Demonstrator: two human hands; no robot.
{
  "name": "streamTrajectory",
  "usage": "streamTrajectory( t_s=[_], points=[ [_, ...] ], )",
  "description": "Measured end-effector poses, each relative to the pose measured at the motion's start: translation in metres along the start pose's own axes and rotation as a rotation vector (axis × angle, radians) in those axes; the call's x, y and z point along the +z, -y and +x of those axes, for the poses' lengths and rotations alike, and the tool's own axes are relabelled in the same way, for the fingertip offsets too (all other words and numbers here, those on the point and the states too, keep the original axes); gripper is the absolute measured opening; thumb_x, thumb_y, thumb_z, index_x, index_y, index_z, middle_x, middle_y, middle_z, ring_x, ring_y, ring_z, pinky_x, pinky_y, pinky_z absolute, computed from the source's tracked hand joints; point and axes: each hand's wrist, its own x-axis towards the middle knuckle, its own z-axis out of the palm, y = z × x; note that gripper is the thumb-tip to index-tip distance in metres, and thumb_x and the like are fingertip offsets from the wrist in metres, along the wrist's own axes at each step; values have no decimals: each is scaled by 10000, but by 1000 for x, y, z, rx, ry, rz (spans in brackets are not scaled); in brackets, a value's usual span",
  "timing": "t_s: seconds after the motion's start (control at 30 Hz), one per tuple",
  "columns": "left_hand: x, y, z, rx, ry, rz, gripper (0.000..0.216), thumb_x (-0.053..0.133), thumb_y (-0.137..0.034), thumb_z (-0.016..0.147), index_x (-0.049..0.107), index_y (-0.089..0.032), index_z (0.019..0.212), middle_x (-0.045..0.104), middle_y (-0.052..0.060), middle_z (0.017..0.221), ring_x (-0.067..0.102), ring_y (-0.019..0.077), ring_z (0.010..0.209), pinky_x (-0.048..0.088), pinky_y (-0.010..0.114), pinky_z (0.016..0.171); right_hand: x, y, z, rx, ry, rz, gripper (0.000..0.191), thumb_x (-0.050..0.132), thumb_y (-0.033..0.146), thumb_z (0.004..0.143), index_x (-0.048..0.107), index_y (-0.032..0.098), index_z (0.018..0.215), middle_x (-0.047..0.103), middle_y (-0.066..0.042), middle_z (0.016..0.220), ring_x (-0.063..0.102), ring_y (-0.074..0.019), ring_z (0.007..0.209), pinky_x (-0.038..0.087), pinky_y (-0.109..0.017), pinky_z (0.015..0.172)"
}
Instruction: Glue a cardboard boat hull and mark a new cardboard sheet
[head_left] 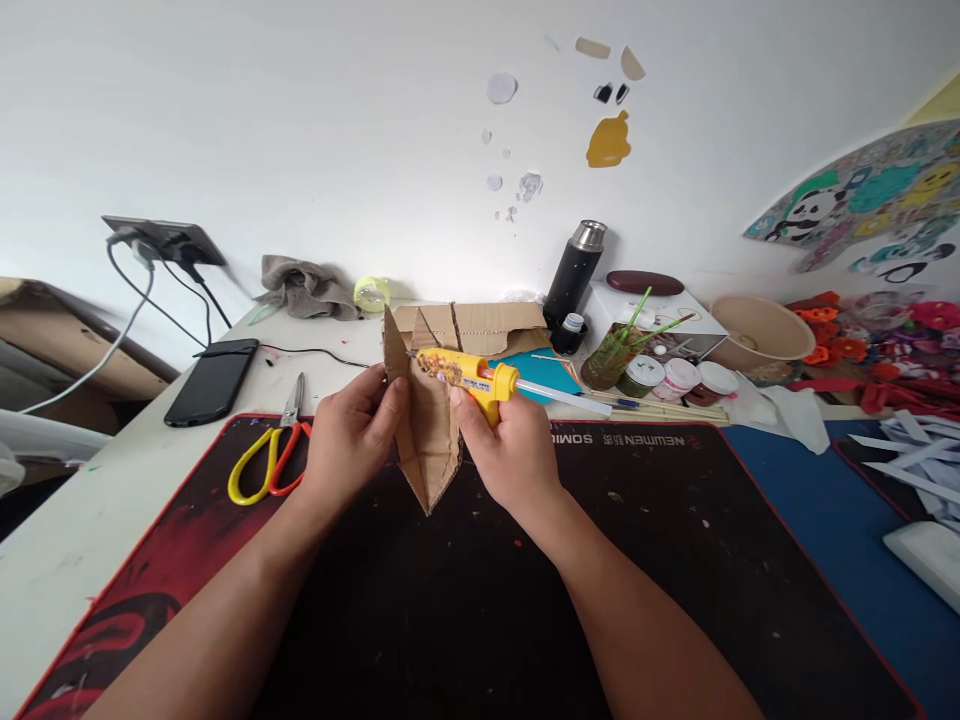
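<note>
I judge that everything turns on how the glue gun (450,368) meets the folded cardboard (429,455), so I place things from that cardboard. Left of it, well apart, the scissors (287,417) lie partly on the mat (645,600). At its left side I have the left hand (356,430), thumb and fingers pinched on the upright left panel (394,345); this hand is the nearer one. The cardboard itself sits between my two hands, its long axis running away from me, pointed end toward me. Over its far part the gun lies crosswise, nozzle (412,354) aimed left at that panel; whether the tip touches, I can't tell. On the cardboard's right, the right hand (514,450) is wrapped round the gun's handle. Farther right, the glue stick (566,398) juts out behind the gun.
</note>
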Motion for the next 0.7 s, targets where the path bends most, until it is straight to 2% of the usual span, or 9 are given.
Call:
streamTrajectory(
  t_s=[0.23,0.4,0.7],
  points=[
    [0,-1,-1,-14,10,11,340,557,-429,989,440,-244,729,409,-61,580,391,128,551,294,257,521,0,1,0,-8,-11,14,426,590,523,1020,601,236,704,640,-20,595,557,-169,561,415,-308,571],
    [0,-1,-1,-18,22,21,317,547,-429,992,472,-241,748,408,-60,570,390,130,541,278,262,515,-1,2,0,-8,-9,13,431,593,506,1026,602,240,686,567,4,533,537,-169,547,409,-300,555],
    [0,0,-2,1,25,5,360,568,-412,1003,416,-249,720,397,-66,578,382,128,544,273,277,516,-1,1,0,-12,-24,18,454,598,522,1027,594,238,673,565,5,548,514,-161,536,400,-306,555]
  ],
)
